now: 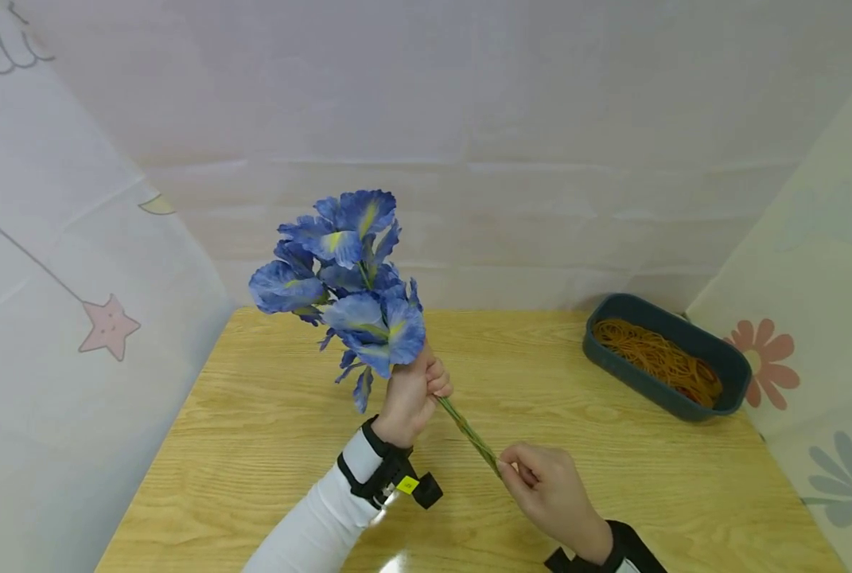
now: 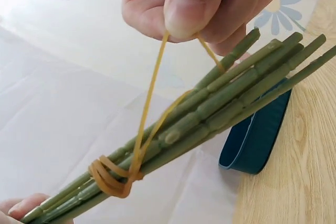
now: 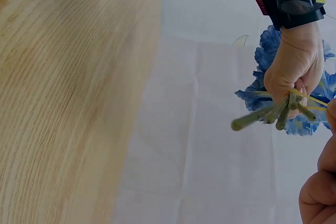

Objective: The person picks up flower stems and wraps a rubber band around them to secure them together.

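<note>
A bunch of blue artificial irises (image 1: 375,318) is held off the table, tilted, blooms toward the upper left. My left hand (image 1: 411,394) grips the green stems (image 1: 468,430) just below the blooms. A yellow-brown rubber band (image 2: 110,177) is wound several times round the stems, seen in the left wrist view. My right hand (image 1: 554,489) pinches a loop of that band between thumb and fingertips and pulls it taut, away from the stems near their cut ends. In the right wrist view the stem ends (image 3: 273,113) point toward the camera.
A dark teal oblong bin (image 1: 615,366) with many rubber bands (image 1: 655,358) in it stands at the back right of the wooden table (image 1: 254,446). Pale cloth walls (image 1: 540,223) with printed flowers and a star surround the table.
</note>
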Demonstrator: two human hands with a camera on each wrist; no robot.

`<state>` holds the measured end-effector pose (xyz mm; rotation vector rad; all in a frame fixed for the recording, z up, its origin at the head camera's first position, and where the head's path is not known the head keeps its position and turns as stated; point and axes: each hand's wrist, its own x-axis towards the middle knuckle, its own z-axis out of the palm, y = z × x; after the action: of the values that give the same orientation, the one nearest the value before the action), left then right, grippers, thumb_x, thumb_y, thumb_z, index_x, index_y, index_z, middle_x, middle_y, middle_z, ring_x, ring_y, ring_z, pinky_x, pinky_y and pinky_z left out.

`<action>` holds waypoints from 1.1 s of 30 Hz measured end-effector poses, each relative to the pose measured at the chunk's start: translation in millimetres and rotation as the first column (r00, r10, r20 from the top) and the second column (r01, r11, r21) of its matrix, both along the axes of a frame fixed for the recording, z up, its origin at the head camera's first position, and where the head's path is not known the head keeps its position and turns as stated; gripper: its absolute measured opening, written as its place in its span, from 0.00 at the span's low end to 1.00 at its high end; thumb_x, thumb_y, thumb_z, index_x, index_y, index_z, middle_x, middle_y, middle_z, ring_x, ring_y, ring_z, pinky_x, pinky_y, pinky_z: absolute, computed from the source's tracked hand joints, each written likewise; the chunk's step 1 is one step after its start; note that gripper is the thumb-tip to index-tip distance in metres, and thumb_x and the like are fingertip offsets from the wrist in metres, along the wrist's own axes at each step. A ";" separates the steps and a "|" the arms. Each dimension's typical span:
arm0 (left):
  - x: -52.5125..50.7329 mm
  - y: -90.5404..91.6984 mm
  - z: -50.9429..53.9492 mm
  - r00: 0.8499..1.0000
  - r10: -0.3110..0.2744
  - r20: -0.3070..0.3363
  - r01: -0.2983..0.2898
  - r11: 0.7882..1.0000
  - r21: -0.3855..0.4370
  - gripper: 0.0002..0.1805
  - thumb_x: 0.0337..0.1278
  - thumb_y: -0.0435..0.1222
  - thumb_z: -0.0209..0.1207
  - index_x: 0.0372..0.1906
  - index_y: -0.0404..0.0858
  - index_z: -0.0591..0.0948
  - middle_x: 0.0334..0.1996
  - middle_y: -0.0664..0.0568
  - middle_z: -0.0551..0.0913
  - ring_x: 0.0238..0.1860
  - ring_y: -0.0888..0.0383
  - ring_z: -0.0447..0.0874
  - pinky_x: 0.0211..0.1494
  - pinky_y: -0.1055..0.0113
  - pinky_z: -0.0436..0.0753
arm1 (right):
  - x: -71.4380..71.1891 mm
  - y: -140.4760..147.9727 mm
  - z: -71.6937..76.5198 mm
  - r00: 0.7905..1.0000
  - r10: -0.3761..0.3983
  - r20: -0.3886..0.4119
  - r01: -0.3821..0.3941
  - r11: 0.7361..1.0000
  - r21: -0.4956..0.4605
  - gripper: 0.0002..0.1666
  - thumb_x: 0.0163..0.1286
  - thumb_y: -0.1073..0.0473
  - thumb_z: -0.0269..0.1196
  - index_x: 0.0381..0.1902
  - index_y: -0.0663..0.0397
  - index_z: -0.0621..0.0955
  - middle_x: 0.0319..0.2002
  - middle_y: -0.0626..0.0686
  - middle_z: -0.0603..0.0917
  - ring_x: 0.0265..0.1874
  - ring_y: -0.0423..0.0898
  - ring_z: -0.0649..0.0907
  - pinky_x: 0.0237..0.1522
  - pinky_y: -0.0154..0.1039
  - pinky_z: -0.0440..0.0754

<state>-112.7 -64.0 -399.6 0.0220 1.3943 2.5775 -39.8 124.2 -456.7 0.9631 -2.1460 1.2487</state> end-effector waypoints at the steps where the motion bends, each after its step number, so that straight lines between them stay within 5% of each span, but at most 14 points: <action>1: 0.2 1.4 -0.8 1.000 -0.007 0.000 0.007 1.000 -0.016 0.26 0.73 0.46 0.36 0.15 0.46 0.48 0.14 0.58 0.47 0.13 0.68 0.50 0.26 0.73 0.52 | -0.9 -0.4 0.0 1.000 0.000 -0.009 0.000 1.000 0.000 0.15 0.51 0.75 0.66 0.25 0.50 0.77 0.08 0.42 0.58 0.08 0.29 0.55 0.15 0.15 0.53; 11: 3.2 12.5 -7.4 0.991 -0.106 0.079 0.113 0.989 -0.091 0.25 0.74 0.41 0.37 0.16 0.46 0.48 0.16 0.57 0.45 0.14 0.67 0.48 0.23 0.75 0.54 | -11.9 -6.3 5.0 0.999 -0.001 -0.049 0.004 0.998 0.062 0.09 0.61 0.67 0.63 0.26 0.49 0.76 0.09 0.42 0.59 0.08 0.27 0.54 0.15 0.15 0.52; 18: 7.0 19.6 -11.3 0.962 -0.241 0.131 0.258 0.957 -0.136 0.26 0.74 0.38 0.38 0.13 0.46 0.50 0.13 0.59 0.49 0.13 0.67 0.50 0.22 0.76 0.57 | -25.1 -10.9 8.6 0.995 0.034 -0.092 -0.028 0.997 0.067 0.07 0.67 0.61 0.58 0.28 0.50 0.77 0.10 0.42 0.60 0.08 0.29 0.56 0.16 0.15 0.52; 33: 8.6 19.2 -10.5 0.963 -0.245 0.115 0.260 0.955 -0.141 0.26 0.74 0.39 0.36 0.13 0.47 0.51 0.12 0.60 0.49 0.13 0.68 0.51 0.23 0.76 0.57 | -65.2 -12.6 18.0 0.983 0.114 -0.145 -0.113 0.994 0.015 0.10 0.68 0.61 0.57 0.26 0.53 0.77 0.10 0.42 0.61 0.10 0.27 0.57 0.15 0.16 0.53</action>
<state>-104.2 -44.8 -410.1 0.0482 1.4484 2.2282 -105.1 111.6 -438.7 1.1565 -2.0087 1.1854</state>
